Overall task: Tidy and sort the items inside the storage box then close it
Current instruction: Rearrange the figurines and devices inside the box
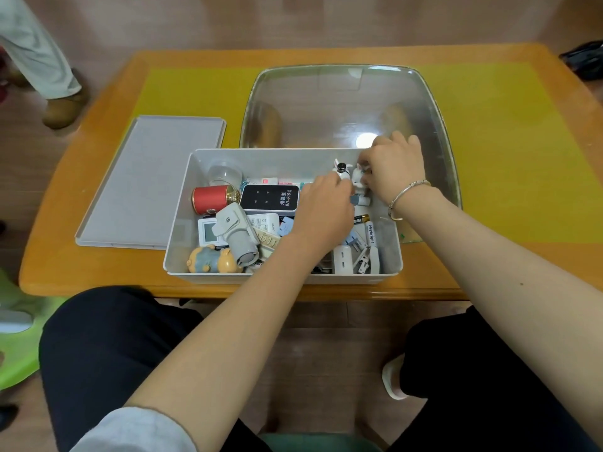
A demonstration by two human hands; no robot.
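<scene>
Crowding storage box (182, 203): red tin (208, 199) | router (270, 199) | lid (143, 181) beside

You sat with both forearms stretched forward, away from you, converging toward the far right. Your left hand (324, 207) lay palm down with its back to the camera, wrist straight, its fingers curled down and hidden beyond the knuckles, so what they held, if anything, could not be told. Your right hand (393, 164) reached slightly farther, wrist bent inward to the left, knuckles raised, its fingers (367, 158) curled and bunched at the tips in a pinch. The two hands sat close together, almost touching. A thin bangle circled your right wrist. Your left arm was bare from the rolled sleeve near the elbow; your right forearm was bare throughout.
</scene>
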